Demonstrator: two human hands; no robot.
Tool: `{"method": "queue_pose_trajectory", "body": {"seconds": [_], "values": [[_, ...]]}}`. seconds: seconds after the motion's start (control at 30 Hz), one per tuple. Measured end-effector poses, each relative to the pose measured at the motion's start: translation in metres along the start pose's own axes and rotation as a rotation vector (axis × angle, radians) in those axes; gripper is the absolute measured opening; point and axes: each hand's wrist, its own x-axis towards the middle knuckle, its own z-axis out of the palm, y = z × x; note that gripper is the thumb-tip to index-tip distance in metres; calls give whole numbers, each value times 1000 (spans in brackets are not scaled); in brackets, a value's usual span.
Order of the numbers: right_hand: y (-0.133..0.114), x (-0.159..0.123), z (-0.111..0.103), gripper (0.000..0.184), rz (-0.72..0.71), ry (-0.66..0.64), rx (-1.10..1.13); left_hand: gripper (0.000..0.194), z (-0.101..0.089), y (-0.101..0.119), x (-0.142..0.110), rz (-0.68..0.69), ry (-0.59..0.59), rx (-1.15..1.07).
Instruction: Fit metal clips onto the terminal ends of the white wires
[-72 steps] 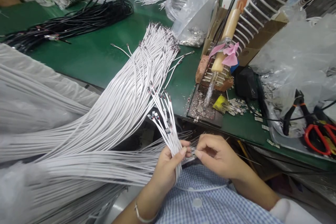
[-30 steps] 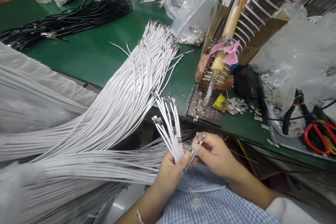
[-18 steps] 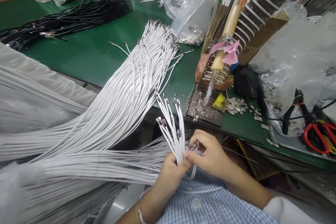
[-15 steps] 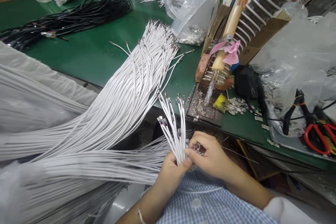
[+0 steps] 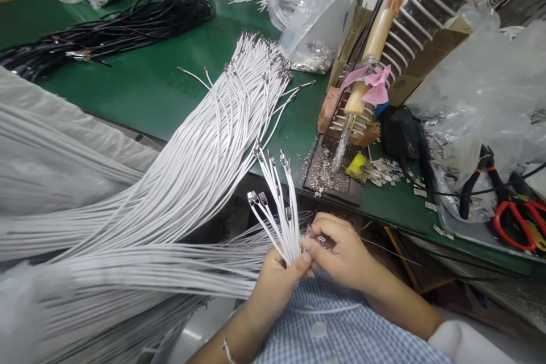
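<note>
Low in the centre of the frame, the left hand is clamped around a small fan of white wires. The right hand pinches a small metal terminal just beside them, below the green table.

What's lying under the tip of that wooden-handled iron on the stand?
Under the soldering iron sits a dark tray strewn with silvery solder bits. The tray's far end is hidden behind the coiled stand.
</note>
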Motion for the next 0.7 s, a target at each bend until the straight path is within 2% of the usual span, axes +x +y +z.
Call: {"method": "queue_pose_trajectory", "body": {"seconds": [0.13, 0.2, 0.37, 0.53, 0.63, 0.67, 0.7], "values": [[-1, -1, -2, 21, 89, -64, 246, 18, 1, 4, 0, 7, -44, -87], [-2, -1, -2, 21, 109, -84, 298, 17, 1, 5, 0, 14, -37, -133], [0, -1, -6, 21, 57, -43, 94, 20, 2, 7, 2, -19, 49, -229], [3, -2, -17, 16, -44, -119, -80, 28, 4, 14, 6, -87, 71, -383], [3, -6, -25, 8, -8, -221, -282, 25, 5, 14, 7, -89, 92, -363], [3, -8, -28, 6, 10, -220, -331, 24, 4, 13, 8, -78, 93, -345], [3, -10, -30, 12, 18, -195, -355, 24, 4, 11, 8, -65, 87, -322]]}}
